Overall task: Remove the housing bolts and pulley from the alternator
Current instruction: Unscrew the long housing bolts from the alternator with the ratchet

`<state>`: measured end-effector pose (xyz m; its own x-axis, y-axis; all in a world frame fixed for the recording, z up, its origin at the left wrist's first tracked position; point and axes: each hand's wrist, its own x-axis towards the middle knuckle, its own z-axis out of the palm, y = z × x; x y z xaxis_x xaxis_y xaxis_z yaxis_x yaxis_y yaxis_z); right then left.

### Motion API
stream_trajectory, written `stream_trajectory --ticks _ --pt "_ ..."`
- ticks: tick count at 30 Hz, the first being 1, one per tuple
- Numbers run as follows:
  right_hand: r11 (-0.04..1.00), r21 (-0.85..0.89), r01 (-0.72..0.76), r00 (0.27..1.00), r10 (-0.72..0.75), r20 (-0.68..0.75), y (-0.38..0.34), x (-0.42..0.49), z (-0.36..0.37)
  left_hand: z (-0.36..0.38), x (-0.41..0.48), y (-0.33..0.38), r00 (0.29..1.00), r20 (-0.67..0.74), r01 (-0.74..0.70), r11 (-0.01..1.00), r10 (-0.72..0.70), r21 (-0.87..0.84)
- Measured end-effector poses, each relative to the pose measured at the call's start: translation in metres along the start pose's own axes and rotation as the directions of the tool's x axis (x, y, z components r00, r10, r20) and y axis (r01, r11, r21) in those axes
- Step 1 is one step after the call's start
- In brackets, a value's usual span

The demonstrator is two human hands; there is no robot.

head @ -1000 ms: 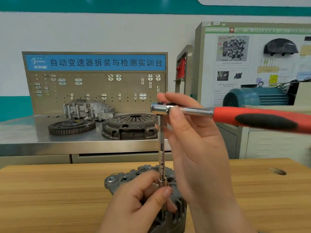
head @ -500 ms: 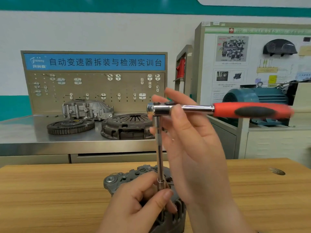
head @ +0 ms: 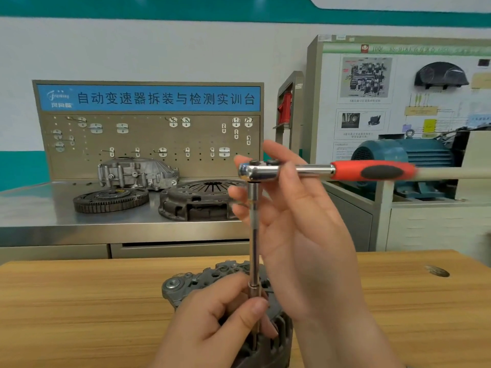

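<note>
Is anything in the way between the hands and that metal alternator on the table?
Nothing visible is. The left hand pinches the bottom of the extension bar right on the alternator, and the right hand holds the ratchet head at the top. The bolt itself is hidden behind the left hand's fingers.

Left of our left hand (head: 225, 322) pinching bar (head: 254, 235): bare wooden table (head: 79, 301), wide room for hand. Right of that grip: our right hand (head: 297, 229) and wrist fill space. Below it: alternator (head: 186, 285) blocks way down. From upper grip, ratchet (head: 372, 171) handle juts rightward, open air above it. Beyond, well apart: steel bench (head: 39, 211) with clutch cover (head: 196, 200), gear ring (head: 111, 199).
</note>
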<state>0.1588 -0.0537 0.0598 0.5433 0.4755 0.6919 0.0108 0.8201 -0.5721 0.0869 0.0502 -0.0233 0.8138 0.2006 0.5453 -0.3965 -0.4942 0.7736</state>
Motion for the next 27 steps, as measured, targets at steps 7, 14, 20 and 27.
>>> stream_trajectory --ticks 7,14,20,27 --pt "0.987 -0.14 0.08 0.995 -0.088 -0.055 -0.0018 -0.0024 0.0013 0.0013 -0.0003 -0.0002 0.999 -0.027 0.021 1.0 -0.021 0.006" --pt "0.99 0.106 -0.093 0.996 0.093 -0.002 -0.0028 -0.0002 0.0012 0.0008 -0.001 0.001 1.0 -0.018 -0.018 0.999 0.017 -0.033" --pt "0.975 -0.181 0.13 0.99 -0.138 -0.034 -0.0024 -0.0034 0.0034 0.0019 0.0 0.0009 0.999 -0.015 0.04 0.998 -0.04 -0.04" --pt "0.987 0.136 -0.089 0.996 0.088 0.016 -0.0041 -0.0002 0.0022 0.0006 -0.0003 0.0065 1.0 -0.004 0.011 0.998 -0.011 -0.06"
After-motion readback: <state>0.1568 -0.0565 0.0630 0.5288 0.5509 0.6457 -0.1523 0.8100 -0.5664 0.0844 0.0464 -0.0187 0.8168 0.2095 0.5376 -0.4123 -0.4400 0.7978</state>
